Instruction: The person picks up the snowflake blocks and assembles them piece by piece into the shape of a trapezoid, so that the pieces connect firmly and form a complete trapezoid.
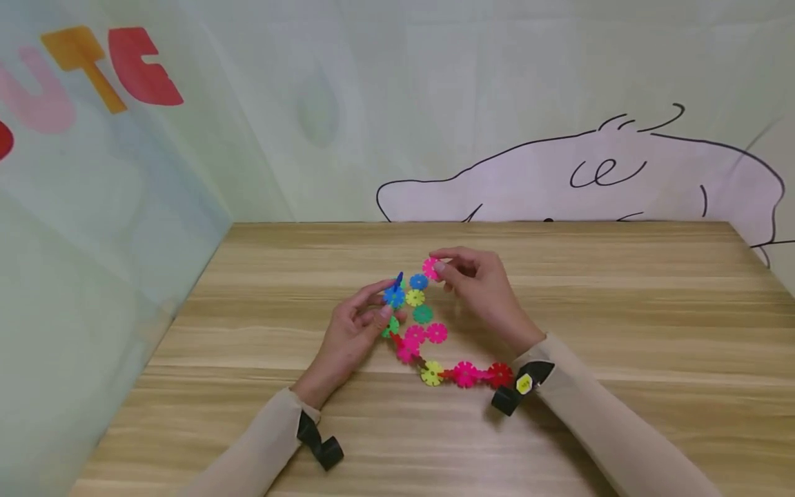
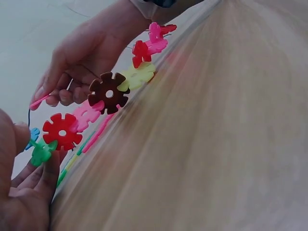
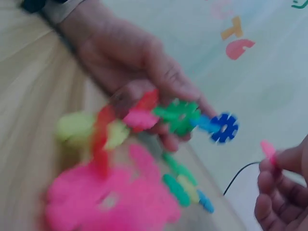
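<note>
A chain of notched, interlocking plastic discs hangs from my left hand (image 1: 348, 342), whose thumb and fingers pinch it near its blue end. From a dark blue disc (image 3: 224, 127) the chain runs through blue, green, red, pink and brown discs. Past a yellow disc (image 1: 432, 373) it goes on to a red disc (image 1: 499, 375) by the right wrist. Slightly farther back, my right hand (image 1: 484, 286) pinches a single pink disc (image 1: 430, 268) between thumb and fingers. That disc is apart from the chain.
Between the hands several loose discs lie on the wooden table (image 1: 609, 290): a blue one (image 1: 419, 281), a yellow one (image 1: 415, 297), a green one (image 1: 423, 314) and pink ones (image 1: 437, 333). A printed cloth (image 1: 279, 103) hangs behind the table's back edge.
</note>
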`<state>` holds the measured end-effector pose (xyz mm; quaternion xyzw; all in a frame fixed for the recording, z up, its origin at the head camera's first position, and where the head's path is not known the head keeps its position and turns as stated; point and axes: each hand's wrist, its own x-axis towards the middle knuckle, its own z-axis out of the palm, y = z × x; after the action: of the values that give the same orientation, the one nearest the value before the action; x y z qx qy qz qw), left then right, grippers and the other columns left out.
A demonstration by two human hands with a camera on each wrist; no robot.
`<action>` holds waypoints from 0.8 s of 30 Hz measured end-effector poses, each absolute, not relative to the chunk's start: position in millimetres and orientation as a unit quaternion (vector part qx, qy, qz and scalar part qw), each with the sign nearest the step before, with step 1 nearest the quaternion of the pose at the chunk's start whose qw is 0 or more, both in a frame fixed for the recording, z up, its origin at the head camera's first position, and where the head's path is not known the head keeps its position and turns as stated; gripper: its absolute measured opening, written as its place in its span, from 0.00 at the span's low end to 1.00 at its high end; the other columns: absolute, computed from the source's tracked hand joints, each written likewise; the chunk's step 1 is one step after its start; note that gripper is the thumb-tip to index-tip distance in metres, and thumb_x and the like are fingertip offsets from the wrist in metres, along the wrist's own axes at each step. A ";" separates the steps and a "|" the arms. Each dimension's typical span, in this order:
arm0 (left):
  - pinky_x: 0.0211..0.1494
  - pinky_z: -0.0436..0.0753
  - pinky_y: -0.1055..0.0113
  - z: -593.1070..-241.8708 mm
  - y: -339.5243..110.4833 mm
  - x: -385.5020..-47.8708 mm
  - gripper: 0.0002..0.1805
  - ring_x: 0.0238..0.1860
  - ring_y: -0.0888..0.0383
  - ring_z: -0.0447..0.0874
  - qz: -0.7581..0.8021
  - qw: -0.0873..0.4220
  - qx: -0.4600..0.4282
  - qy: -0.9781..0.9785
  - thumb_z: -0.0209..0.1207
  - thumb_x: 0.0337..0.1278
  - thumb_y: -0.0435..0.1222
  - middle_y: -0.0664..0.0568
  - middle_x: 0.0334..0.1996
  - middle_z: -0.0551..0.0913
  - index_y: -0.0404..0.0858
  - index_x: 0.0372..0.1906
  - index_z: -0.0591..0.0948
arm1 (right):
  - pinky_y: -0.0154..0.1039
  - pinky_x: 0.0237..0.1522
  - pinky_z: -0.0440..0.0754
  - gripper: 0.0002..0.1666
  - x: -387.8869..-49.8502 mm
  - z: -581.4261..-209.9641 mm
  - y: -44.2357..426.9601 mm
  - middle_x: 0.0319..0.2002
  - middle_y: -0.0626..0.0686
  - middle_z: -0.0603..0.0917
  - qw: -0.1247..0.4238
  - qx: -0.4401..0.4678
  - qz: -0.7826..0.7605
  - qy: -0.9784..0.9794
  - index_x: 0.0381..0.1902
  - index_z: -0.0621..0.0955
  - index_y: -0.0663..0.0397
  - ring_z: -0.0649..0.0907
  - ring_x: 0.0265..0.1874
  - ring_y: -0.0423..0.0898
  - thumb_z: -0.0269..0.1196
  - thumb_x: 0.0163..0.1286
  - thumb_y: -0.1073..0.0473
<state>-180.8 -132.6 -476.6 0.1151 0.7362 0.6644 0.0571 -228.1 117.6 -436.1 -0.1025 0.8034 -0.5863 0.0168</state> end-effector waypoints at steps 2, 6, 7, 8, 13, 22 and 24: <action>0.58 0.86 0.76 -476.8 -132.9 -181.2 0.25 0.54 0.58 0.94 0.659 0.060 0.118 0.740 0.59 0.81 0.39 0.35 0.60 0.83 0.49 0.77 0.75 | 0.34 0.34 0.85 0.17 -230.8 -433.2 113.3 0.42 0.65 0.90 0.019 -0.088 -0.593 0.800 0.63 0.87 0.52 0.87 0.36 0.57 0.66 0.80 0.57; 0.58 0.85 0.76 -476.1 -133.8 -181.0 0.26 0.55 0.58 0.93 0.649 0.064 0.122 0.748 0.59 0.82 0.40 0.36 0.61 0.83 0.51 0.78 0.74 | 0.34 0.40 0.91 0.19 -231.3 -433.8 106.4 0.45 0.65 0.91 0.040 -0.061 -0.614 0.786 0.64 0.85 0.61 0.90 0.34 0.46 0.66 0.79 0.63; 0.58 0.85 0.76 -476.1 -133.5 -181.0 0.26 0.54 0.57 0.93 0.649 0.063 0.122 0.749 0.59 0.82 0.40 0.36 0.60 0.84 0.51 0.78 0.75 | 0.34 0.42 0.92 0.19 -230.9 -434.7 105.2 0.46 0.66 0.92 0.046 -0.055 -0.624 0.778 0.64 0.85 0.63 0.91 0.35 0.44 0.65 0.79 0.65; 0.58 0.85 0.76 -475.8 -133.2 -180.9 0.26 0.54 0.57 0.93 0.649 0.063 0.124 0.748 0.59 0.82 0.40 0.36 0.59 0.85 0.51 0.78 0.75 | 0.35 0.44 0.92 0.19 -230.4 -435.5 104.3 0.47 0.66 0.92 0.050 -0.052 -0.632 0.772 0.63 0.85 0.63 0.92 0.35 0.43 0.65 0.78 0.65; 0.57 0.86 0.74 -474.4 -130.5 -181.4 0.25 0.54 0.56 0.94 0.648 0.061 0.137 0.746 0.58 0.82 0.39 0.35 0.59 0.85 0.50 0.77 0.76 | 0.38 0.46 0.93 0.19 -226.6 -436.7 102.7 0.48 0.67 0.92 0.056 -0.042 -0.665 0.744 0.63 0.85 0.61 0.94 0.36 0.42 0.66 0.78 0.65; 0.54 0.86 0.75 -476.0 -132.1 -182.4 0.24 0.51 0.61 0.92 0.645 0.068 0.163 0.744 0.56 0.83 0.37 0.35 0.60 0.83 0.45 0.77 0.75 | 0.34 0.41 0.92 0.20 -224.5 -440.0 98.8 0.44 0.67 0.92 0.059 -0.031 -0.681 0.730 0.65 0.86 0.58 0.93 0.31 0.40 0.67 0.77 0.64; 0.55 0.87 0.74 -477.3 -132.6 -182.4 0.24 0.52 0.60 0.93 0.646 0.070 0.169 0.741 0.56 0.83 0.37 0.34 0.60 0.83 0.44 0.77 0.75 | 0.33 0.41 0.92 0.21 -223.7 -440.1 97.7 0.45 0.66 0.93 0.065 -0.029 -0.680 0.730 0.65 0.86 0.57 0.93 0.32 0.41 0.68 0.77 0.63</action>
<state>-182.4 -132.6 -477.3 0.1687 0.7415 0.6457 0.0697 -223.7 97.7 -440.1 -0.0293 0.7302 -0.6796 0.0649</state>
